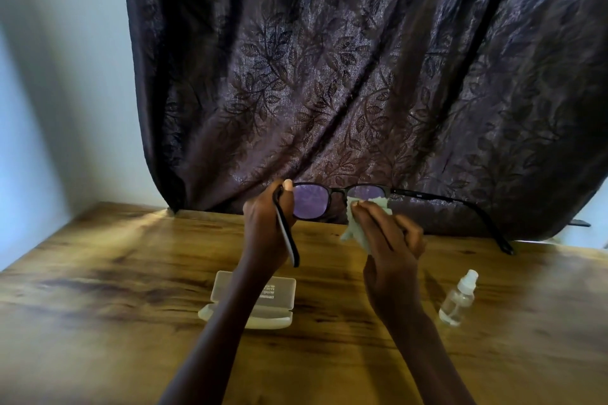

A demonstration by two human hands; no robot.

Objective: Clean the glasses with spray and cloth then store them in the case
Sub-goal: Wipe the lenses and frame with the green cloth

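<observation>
Two hands hold the glasses [332, 199] in the air above the table [98, 273], in front of a dark curtain [362, 76]. The left hand [268, 217] is closed around the frame at the left hinge, thumb on top. The right hand [391, 240] pinches a pale cloth [357, 227] against the right lens, at 3 o'clock from the left lens. Both arms of the glasses are unfolded. The case [253, 301] lies open on the table at 6 o'clock from the glasses. The spray bottle [459, 297] stands at 3 o'clock from the case, well apart.

Risks: heavy rubbing could twist the frame, since only one hinge is supported. A loose left grip could drop the glasses onto the table. The lowered right forearm could tip the bottle.
</observation>
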